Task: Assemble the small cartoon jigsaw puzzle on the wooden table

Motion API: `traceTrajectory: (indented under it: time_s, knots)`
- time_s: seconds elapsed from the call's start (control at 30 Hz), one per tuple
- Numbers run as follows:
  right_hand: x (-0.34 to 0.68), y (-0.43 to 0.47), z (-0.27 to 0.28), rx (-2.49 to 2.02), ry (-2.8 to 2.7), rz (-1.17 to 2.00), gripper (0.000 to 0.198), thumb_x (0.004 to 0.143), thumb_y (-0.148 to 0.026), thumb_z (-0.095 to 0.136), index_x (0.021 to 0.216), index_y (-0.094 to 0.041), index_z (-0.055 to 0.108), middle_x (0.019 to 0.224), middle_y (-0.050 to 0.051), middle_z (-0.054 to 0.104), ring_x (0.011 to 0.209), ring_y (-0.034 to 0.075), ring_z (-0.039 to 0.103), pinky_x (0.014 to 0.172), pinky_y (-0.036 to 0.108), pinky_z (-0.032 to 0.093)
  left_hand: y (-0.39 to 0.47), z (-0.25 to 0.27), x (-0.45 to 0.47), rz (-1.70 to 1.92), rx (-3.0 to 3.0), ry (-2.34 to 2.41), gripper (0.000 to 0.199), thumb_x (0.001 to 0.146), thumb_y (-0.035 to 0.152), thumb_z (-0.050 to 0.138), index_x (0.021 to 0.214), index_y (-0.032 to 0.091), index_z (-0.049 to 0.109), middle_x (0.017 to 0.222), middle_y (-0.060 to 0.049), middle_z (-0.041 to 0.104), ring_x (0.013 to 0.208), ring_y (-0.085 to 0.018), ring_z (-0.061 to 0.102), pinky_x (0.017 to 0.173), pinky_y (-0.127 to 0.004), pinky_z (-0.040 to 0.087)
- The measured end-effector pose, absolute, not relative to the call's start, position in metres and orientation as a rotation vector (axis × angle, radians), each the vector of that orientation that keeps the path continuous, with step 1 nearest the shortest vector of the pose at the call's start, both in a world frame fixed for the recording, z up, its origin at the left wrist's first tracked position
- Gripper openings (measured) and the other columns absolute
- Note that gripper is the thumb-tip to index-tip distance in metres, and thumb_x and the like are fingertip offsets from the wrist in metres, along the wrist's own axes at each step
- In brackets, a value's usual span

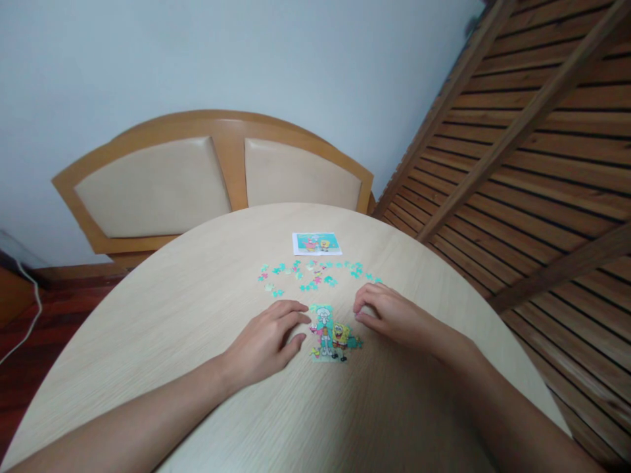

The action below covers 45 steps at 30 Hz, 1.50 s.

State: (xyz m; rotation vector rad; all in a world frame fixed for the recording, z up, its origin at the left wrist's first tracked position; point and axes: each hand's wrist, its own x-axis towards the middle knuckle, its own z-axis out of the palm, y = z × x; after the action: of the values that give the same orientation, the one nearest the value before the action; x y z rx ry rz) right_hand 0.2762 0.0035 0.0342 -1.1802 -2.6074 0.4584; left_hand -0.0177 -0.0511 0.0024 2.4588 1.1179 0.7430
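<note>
A partly joined jigsaw puzzle (325, 335) with cartoon figures lies flat on the table between my hands. My left hand (269, 335) rests on its left side, fingers apart, fingertips at the puzzle's upper left edge. To the upper right of the puzzle, my right hand (387, 312) has its fingers curled, with thumb and index tips close together. Whether a small piece sits in that pinch cannot be made out. Several loose puzzle pieces (305, 287), mostly turquoise with some pink and pale ones, are scattered in a band beyond both hands.
Behind the loose pieces lies a white-edged picture sheet (318, 244) with cartoon figures. The round wooden table (162, 315) carries everything. At its far side stands a padded bench back (236, 164) against the wall, and wooden slats (493, 177) slope along the right.
</note>
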Motion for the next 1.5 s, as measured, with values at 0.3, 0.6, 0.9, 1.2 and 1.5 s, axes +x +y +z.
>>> traceTrajectory:
  time_s: [0.3,0.6,0.9,1.2,1.5]
  knots:
    - [0.273,-0.003,0.040,-1.284,-2.575,0.608,0.008,0.087,-0.019,0.061,0.090,-0.020,0.068,0.093,0.005,0.072,0.088,0.022,0.065,0.083,0.037,0.049,-0.051,0.004,-0.018,0.734,2.457,1.124,0.026,0.094,0.019,0.054,0.118,0.023,0.062,0.129,-0.008,0.062,0.121,-0.024,0.058,0.105,-0.045,0.051]
    - [0.259,-0.010,0.043,-1.122,-2.389,0.867,0.015,0.091,-0.020,0.059,0.093,-0.020,0.074,0.094,0.004,0.073,0.082,0.017,0.068,0.075,0.029,0.054,-0.051,0.003,-0.017,0.737,2.456,1.125,0.027,0.093,0.019,0.054,0.119,0.022,0.062,0.127,-0.009,0.063,0.120,-0.024,0.058,0.105,-0.045,0.050]
    - [0.219,-0.039,0.038,-0.902,-2.324,0.979,0.026,0.099,-0.022,0.053,0.118,-0.020,0.070,0.110,0.005,0.078,0.103,0.018,0.072,0.096,0.034,0.053,-0.049,0.002,-0.017,0.748,2.468,1.114,0.030,0.092,0.018,0.056,0.121,0.022,0.062,0.126,-0.009,0.063,0.120,-0.024,0.057,0.106,-0.043,0.049]
    - [0.210,-0.039,0.025,-0.918,-2.387,0.847,0.029,0.101,-0.021,0.045,0.116,-0.019,0.071,0.136,0.010,0.065,0.128,0.022,0.059,0.110,0.042,0.045,-0.050,0.004,-0.015,0.766,2.487,1.083,0.030,0.092,0.016,0.055,0.120,0.021,0.061,0.125,-0.008,0.063,0.120,-0.023,0.057,0.106,-0.041,0.048]
    - [0.210,-0.040,0.017,-0.851,-2.349,0.864,0.051,0.102,-0.020,0.040,0.153,-0.020,0.033,0.118,0.008,0.072,0.118,0.020,0.063,0.108,0.045,0.047,-0.054,0.010,-0.013,0.712,2.509,1.010,0.065,0.081,0.029,0.068,0.140,0.020,0.043,0.137,-0.012,0.056,0.130,-0.030,0.050,0.111,-0.051,0.042]
